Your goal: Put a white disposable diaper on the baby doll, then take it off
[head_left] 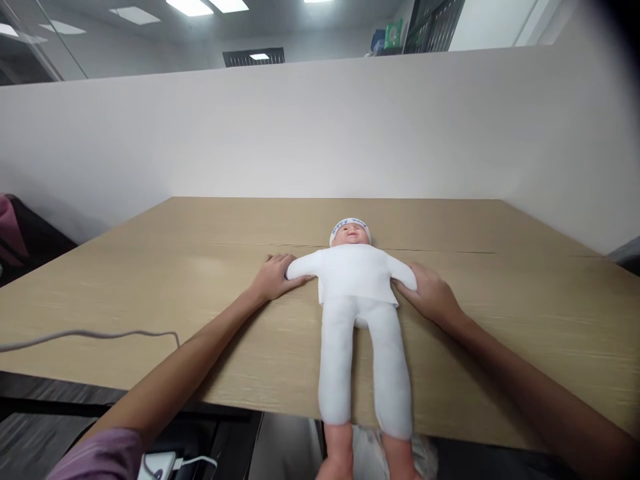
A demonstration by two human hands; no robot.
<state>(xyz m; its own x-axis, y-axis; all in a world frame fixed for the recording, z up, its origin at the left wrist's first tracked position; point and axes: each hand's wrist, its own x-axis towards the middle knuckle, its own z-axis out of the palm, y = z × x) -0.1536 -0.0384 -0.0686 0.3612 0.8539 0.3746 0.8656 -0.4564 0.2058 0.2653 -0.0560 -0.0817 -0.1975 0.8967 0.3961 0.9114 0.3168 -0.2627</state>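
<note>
A baby doll [356, 273] in a white top and white trousers lies face up on the wooden table [210, 240], its head away from me. It wears a white headband [351, 221] with dark lettering. Its bare feet stick out past the table's near edge. My left hand [275, 277] is closed around the end of the doll's arm on the left, thumb along the underside. On the other side my right hand [433, 292] grips the end of the opposite sleeve. The doll's own hands are hidden.
A grey cable [90, 333] runs over the table's left part. Behind the table rises a white partition [320, 133]. Below the near edge at left sits a white device [157, 465] with a plugged-in cable. A dark chair with pink cloth [10, 230] stands at far left.
</note>
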